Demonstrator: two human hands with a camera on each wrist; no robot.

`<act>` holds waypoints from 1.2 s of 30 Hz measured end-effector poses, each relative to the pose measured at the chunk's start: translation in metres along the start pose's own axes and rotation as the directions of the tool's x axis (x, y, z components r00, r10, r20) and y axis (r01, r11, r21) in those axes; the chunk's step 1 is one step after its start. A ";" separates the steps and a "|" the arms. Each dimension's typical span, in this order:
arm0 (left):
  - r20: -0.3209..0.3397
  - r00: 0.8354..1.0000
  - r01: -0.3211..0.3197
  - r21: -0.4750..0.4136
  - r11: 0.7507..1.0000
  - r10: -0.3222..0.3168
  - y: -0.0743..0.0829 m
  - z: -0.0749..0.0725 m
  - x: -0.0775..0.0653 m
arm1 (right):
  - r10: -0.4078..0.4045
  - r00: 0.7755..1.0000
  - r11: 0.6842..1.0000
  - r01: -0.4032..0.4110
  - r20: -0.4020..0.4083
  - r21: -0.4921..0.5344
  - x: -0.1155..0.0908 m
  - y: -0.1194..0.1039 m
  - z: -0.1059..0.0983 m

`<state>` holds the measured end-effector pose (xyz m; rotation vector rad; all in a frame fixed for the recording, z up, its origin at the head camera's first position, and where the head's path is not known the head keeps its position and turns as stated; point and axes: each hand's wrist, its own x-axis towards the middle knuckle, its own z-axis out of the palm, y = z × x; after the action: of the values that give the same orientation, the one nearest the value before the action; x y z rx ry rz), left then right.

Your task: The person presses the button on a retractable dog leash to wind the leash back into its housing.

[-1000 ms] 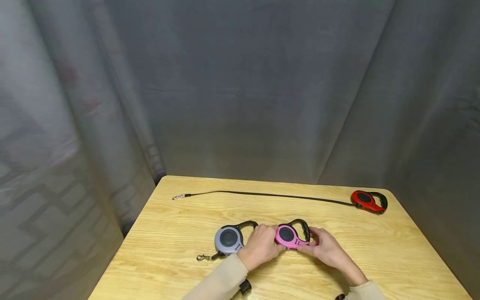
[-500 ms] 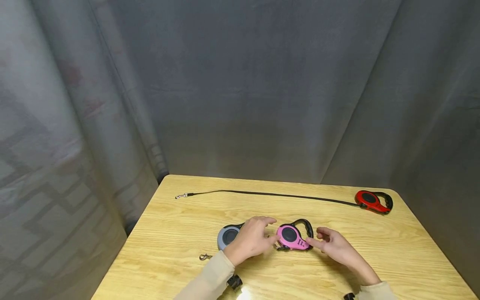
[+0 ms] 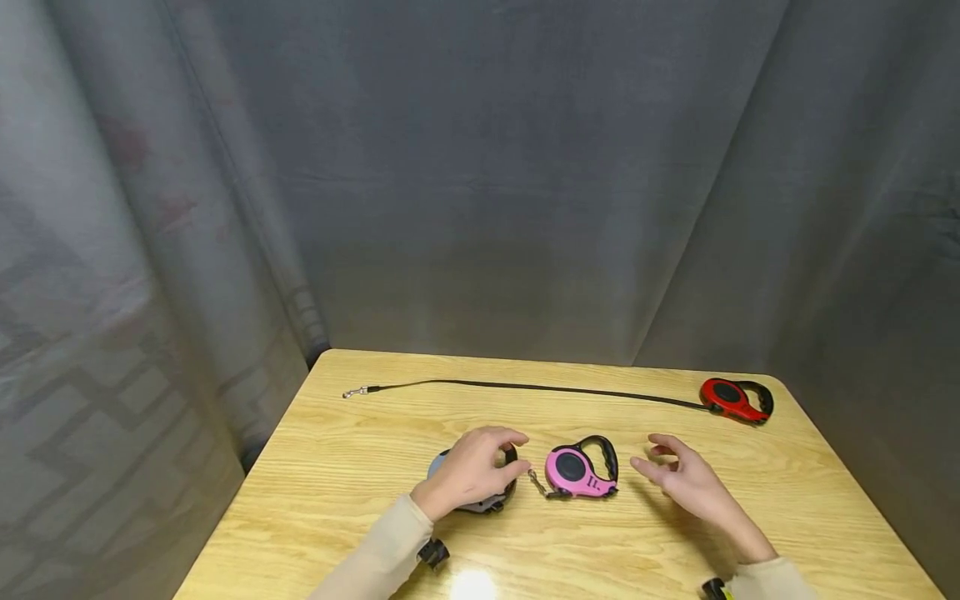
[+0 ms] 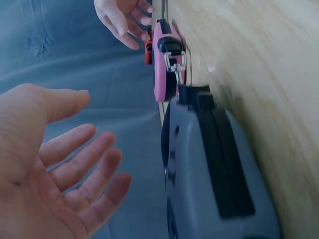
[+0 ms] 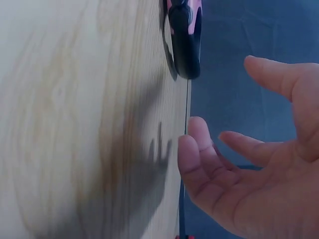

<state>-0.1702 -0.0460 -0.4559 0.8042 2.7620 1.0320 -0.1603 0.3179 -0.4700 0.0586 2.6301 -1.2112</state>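
- On the table (image 3: pixel 600 550), between the two hands, the pink leash (image 3: pixel 586 477) is seen lying flat, apart from both.
- Its housing is rounded, coloured a clear pink, and narrowed toward the lower right; a black disc (image 3: pixel 571 466) is set in the middle of the face.
- Two short dark bars (image 3: pixel 592 483) are noted on the neck, with a small dark dot beside them.
- The handle (image 3: pixel 611 460) is formed as a black loop, ridged along its inner side and turned toward the right hand (image 3: pixel 686 483); in the right wrist view its rounded end is seen, and a shadow is cast beside it.
- A metal clip (image 3: pixel 536 481) is placed at the housing's left, near the left hand (image 3: pixel 472 468); in the left wrist view a silvery finish is shown.
- Right hand: held above the table, thumb and fingers parted, grip wide.
- Left hand: held over the grey leash (image 4: pixel 214 169), thumb well apart from the fingers, grip wide; a gap between palm and housing is shown in the left wrist view.
- The grey leash is partly hidden from the head view; a matt grey shell and a black side band are recorded up close.
- Farther back, the red leash (image 3: pixel 726 400) is laid near the right corner, its black cord (image 3: pixel 540 387) drawn out leftward.
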 end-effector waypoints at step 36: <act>-0.231 0.965 0.137 0.051 0.989 -0.122 -0.063 -0.060 -0.039 | -0.191 0.939 0.938 0.089 -0.285 -0.335 0.023 0.051 -0.062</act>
<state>-0.1802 -0.1408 -0.4541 0.5327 3.0064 1.0748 -0.1886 0.3961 -0.4744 0.0026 3.1277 -0.8582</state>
